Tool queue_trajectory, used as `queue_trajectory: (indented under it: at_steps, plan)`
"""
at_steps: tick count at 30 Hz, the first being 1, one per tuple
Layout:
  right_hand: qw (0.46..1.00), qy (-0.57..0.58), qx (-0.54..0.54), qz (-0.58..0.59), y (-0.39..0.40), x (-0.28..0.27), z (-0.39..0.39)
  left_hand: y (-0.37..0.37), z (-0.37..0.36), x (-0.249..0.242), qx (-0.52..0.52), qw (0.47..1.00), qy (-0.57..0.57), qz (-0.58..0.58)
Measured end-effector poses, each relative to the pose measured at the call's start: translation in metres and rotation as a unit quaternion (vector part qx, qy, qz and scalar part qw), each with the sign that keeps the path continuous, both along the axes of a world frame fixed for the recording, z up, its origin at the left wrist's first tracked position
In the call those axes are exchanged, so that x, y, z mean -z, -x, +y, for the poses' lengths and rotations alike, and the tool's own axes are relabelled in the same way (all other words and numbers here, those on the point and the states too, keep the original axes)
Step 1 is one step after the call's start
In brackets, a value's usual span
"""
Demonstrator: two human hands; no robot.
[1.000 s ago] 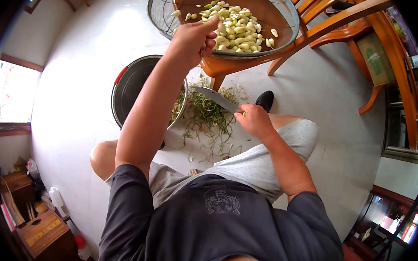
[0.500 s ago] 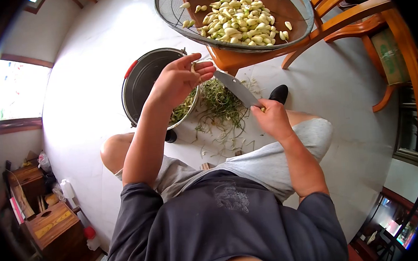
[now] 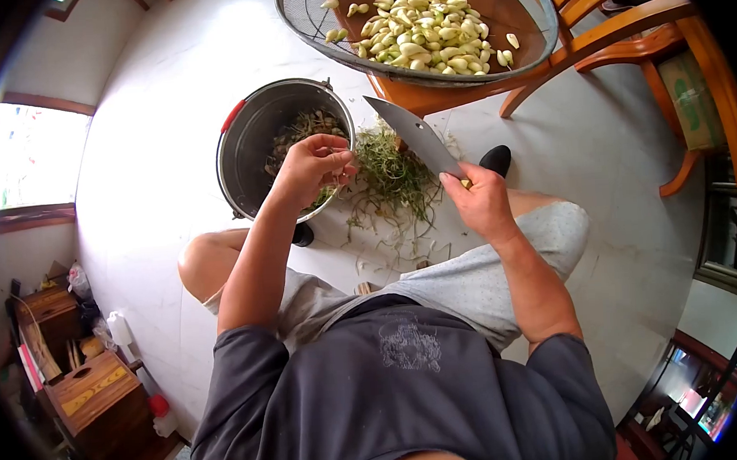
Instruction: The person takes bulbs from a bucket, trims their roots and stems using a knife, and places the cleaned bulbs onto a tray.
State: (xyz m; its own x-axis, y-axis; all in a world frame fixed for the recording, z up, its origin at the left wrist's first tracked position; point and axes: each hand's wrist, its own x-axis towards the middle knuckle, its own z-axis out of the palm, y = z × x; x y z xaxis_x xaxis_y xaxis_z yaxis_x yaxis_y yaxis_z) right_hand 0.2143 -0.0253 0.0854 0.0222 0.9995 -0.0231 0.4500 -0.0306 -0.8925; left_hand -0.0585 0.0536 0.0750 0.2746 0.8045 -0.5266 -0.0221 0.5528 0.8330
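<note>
My right hand [image 3: 478, 198] grips the handle of a broad kitchen knife [image 3: 418, 136], its blade pointing up and left. Over the near right part of a metal bucket [image 3: 243, 174], my left hand [image 3: 315, 164] has its fingers curled inward. Whatever they hold, if anything, is too small to make out. Root and stalk scraps [image 3: 295, 133] lie inside the bucket. Beside it, below the blade, a heap of green stalks and trimmings [image 3: 390, 174] spreads over the floor. Many trimmed pale bulbs [image 3: 437, 36] rest in a round mesh sieve [image 3: 310, 31] ahead of me.
The sieve sits on a wooden chair [image 3: 415, 99] with a slatted back. A second chair [image 3: 640, 49] stands at the right, near a cardboard box [image 3: 686, 97]. My bent knees flank the scraps on the tiled floor [image 3: 146, 184]. Wooden cabinets [image 3: 91, 390] stand at lower left.
My left hand has moved down and back from near the knife tip to over the bucket, its fingers curling. The knife has risen slightly and tilts more upright.
</note>
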Motion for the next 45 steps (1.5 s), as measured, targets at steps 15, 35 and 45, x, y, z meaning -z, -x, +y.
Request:
queue_trajectory:
  at_steps: [15,35,45]
  plan:
    - [0.993,-0.072,-0.052,-0.071,0.006,0.01,-0.005,-0.01,-0.005,0.006,0.066,0.975,-0.067,0.203]
    - [0.932,-0.196,-0.109,-0.286,0.016,0.019,-0.009,-0.029,-0.023,0.031,-0.048,0.998,0.035,0.007]
    - [0.927,-0.029,-0.089,-0.364,-0.007,0.038,-0.009,-0.027,-0.026,0.021,-0.053,0.998,0.042,-0.009]
